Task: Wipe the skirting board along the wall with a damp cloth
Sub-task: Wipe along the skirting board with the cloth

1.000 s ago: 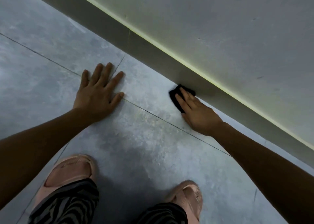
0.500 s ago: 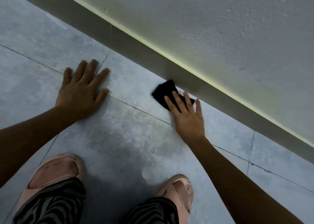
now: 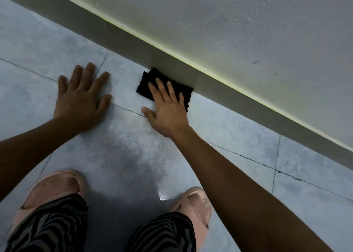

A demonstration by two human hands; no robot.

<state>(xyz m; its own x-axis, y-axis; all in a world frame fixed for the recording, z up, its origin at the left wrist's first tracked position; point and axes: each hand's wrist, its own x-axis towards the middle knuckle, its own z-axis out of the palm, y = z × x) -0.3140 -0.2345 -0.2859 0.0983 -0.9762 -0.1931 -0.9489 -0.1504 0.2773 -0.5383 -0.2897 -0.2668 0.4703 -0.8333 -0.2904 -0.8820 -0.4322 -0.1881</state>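
A grey skirting board runs diagonally from upper left to lower right at the foot of the wall. A black cloth lies flat on the floor tile with its far edge against the board. My right hand presses on the cloth with straight, spread fingers, and its thumb rests on the tile. To the left, my left hand lies flat on the floor with its fingers spread, holding nothing.
The grey wall rises above the board behind a pale yellow line. Grey floor tiles with dark joints spread around. My two feet in pink slippers and striped trouser legs fill the bottom of the view.
The cloth was bunched against the board under my right fingers; it now lies spread flat on the tile. My right hand has turned and flattened on it. My left hand stays planted.
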